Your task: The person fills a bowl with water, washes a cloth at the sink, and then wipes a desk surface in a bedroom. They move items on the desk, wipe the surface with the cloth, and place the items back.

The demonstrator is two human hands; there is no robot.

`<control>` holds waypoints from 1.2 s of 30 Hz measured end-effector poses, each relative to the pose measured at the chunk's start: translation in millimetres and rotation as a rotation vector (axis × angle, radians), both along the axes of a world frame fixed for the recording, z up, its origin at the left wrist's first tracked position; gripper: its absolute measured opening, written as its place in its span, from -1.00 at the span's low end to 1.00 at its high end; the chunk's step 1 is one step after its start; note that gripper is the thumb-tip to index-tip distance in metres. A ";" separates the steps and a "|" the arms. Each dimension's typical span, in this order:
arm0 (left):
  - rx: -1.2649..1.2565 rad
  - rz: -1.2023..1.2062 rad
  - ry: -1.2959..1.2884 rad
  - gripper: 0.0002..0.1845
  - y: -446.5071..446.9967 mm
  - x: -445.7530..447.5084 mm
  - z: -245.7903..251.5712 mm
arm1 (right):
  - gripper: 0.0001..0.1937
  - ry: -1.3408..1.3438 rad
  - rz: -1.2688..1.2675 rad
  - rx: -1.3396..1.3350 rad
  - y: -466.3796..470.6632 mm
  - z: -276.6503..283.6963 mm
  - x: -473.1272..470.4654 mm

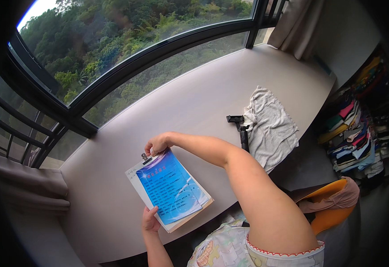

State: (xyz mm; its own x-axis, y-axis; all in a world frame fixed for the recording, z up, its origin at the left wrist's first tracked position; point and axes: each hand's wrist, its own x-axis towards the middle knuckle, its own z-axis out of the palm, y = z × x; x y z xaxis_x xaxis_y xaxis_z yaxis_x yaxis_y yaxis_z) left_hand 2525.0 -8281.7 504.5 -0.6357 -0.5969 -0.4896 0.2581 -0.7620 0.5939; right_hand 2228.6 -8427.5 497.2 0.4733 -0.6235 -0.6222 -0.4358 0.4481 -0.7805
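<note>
A stack of papers (132, 177) lies at a slant before me, its top edge away from me. On top is a blue printed sheet (167, 190) bearing writing, with a smaller blue piece (194, 193) along its right side. A black binder clip (146, 161) is fixed to the stack's top edge. My left hand (151, 220) holds the lower left edge, thumb on top and the other fingers mostly hidden beneath. At the top edge, just right of the clip, my right hand (158, 144) has its curled fingers on the paper.
The stack is over a pale windowsill-like tabletop (114, 217). Beyond my right arm lie a black handheld gimbal or phone holder (243, 137) and a crumpled grey cloth (271, 126). An orange chair (334, 210) with a brown cloth stands at right, near piled clothes (358, 137).
</note>
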 end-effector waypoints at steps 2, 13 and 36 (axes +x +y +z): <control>0.041 -0.053 0.033 -0.34 -3.6 -4.5 1.1 | -0.82 0.013 -0.051 -0.022 8.1 10.6 -7.7; 0.066 -0.433 0.145 -0.48 52.7 -58.5 -1.7 | -0.65 0.437 -0.589 -0.483 190.7 78.8 -90.3; -0.232 -0.080 0.165 -0.44 151.7 -309.5 76.1 | -0.70 -0.056 -0.818 -0.405 475.3 49.2 -288.2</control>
